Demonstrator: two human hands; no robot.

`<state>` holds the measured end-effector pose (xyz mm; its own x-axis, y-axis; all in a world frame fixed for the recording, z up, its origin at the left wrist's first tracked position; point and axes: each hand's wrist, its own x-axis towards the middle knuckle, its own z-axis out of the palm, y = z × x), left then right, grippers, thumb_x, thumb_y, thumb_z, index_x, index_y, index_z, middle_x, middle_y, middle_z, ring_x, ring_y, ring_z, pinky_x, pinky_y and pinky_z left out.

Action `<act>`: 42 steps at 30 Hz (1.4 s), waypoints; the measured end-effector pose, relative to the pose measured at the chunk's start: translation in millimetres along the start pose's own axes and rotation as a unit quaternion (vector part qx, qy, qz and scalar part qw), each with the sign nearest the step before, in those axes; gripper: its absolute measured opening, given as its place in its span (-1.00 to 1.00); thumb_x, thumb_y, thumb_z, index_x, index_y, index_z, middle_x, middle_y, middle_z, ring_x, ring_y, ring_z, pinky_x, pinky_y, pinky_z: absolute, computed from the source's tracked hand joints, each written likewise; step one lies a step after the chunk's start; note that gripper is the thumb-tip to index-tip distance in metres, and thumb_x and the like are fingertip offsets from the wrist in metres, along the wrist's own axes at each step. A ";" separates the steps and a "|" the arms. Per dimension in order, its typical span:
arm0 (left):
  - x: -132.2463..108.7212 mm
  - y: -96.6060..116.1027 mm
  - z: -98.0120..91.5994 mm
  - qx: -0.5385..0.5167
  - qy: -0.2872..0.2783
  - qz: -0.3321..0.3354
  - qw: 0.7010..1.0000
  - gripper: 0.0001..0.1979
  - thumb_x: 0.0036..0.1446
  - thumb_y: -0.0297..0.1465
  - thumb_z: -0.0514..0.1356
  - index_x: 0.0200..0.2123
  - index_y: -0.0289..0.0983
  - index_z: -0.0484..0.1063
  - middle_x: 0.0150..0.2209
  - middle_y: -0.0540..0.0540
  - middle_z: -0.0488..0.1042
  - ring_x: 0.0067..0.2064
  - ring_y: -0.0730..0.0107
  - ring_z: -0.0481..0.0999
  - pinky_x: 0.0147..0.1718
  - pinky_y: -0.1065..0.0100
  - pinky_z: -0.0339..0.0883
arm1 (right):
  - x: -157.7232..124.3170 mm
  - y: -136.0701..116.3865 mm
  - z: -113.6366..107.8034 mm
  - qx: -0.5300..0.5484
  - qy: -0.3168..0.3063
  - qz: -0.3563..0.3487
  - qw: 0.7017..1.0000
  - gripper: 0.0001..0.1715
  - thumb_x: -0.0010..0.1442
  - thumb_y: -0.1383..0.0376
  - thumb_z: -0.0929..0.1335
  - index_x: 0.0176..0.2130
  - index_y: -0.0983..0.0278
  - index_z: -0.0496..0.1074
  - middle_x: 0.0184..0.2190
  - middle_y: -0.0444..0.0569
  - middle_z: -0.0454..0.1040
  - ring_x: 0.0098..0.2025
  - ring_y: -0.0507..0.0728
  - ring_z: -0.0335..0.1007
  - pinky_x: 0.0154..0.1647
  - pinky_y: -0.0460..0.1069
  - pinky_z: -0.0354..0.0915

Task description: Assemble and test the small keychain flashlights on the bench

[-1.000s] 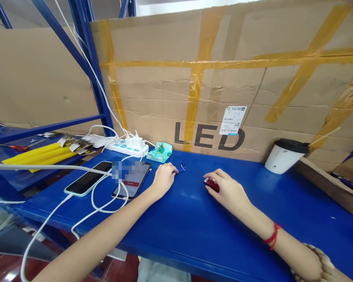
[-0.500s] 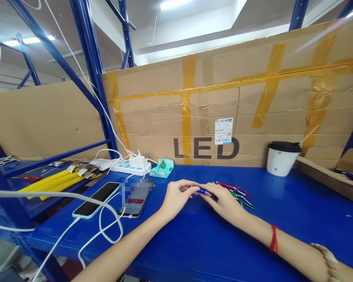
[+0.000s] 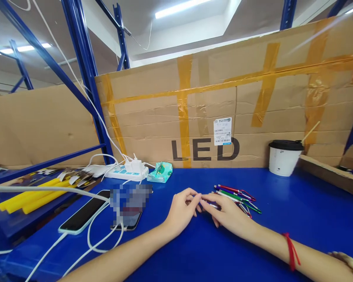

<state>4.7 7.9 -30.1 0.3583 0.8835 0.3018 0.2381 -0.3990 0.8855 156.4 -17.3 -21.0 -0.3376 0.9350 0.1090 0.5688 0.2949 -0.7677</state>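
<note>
Both my hands meet over the middle of the blue table, fingertips touching. My left hand is closed in a pinch at one end of a pen. My right hand is wrapped around the same pen; only a short piece of it shows between thumb and forefinger, the rest being hidden by fingers. Just beyond my right hand lies a small bunch of pens, red, green and silver, with carabiner-like loops at their ends. Part of the bunch is hidden behind that hand.
On the left of the blue table lie two phones with white cables, a light-edged phone and a partly blurred phone. Behind them are a power strip and a green packet. A lidded cup stands back right beside an open carton.
My fingers have closed further over the pen, whose blue part showed before and is now covered. The view has shifted a little, and more of the loose pens shows.
</note>
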 end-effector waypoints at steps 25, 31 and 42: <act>6.3 5.0 9.0 -0.209 0.019 -0.111 0.971 -0.72 0.03 -0.21 -0.07 -0.40 -0.30 0.25 -0.37 -0.09 0.31 -0.38 0.40 0.33 -0.37 0.41 0.15 | -0.6 8.0 -6.9 0.083 -0.075 0.071 0.991 -0.27 0.05 -0.19 0.15 -0.26 0.43 0.32 -0.50 -0.16 0.17 -0.60 -0.31 -0.08 -0.61 -0.32 -0.09; 3.4 10.4 11.1 -0.260 0.005 -0.120 0.958 -0.72 -0.03 -0.23 -0.01 -0.37 -0.33 0.31 -0.38 -0.09 0.33 -0.34 0.38 0.35 -0.34 0.41 0.15 | -2.0 7.8 -6.4 0.105 -0.051 0.104 0.988 -0.12 -0.04 -0.16 0.26 0.08 0.37 0.25 -0.54 -0.16 0.23 -0.60 -0.25 0.08 -0.59 -0.29 0.06; -1.4 14.5 9.9 -0.273 -0.008 -0.133 0.953 -0.64 0.07 -0.29 -0.12 -0.43 -0.37 0.39 -0.33 -0.17 0.46 -0.22 0.26 0.40 -0.16 0.32 0.18 | -8.5 6.3 -8.7 0.065 -0.034 0.044 0.996 -0.42 0.02 -0.04 0.29 -0.09 0.27 0.46 -0.27 -0.08 0.46 -0.21 -0.13 0.34 -0.13 -0.28 0.28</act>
<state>16.6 -1.5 -21.2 0.3650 0.9302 0.0391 -0.1804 0.0295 0.9831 169.4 -21.6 -21.3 -0.3439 0.9390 -0.0015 0.4973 0.1808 -0.8485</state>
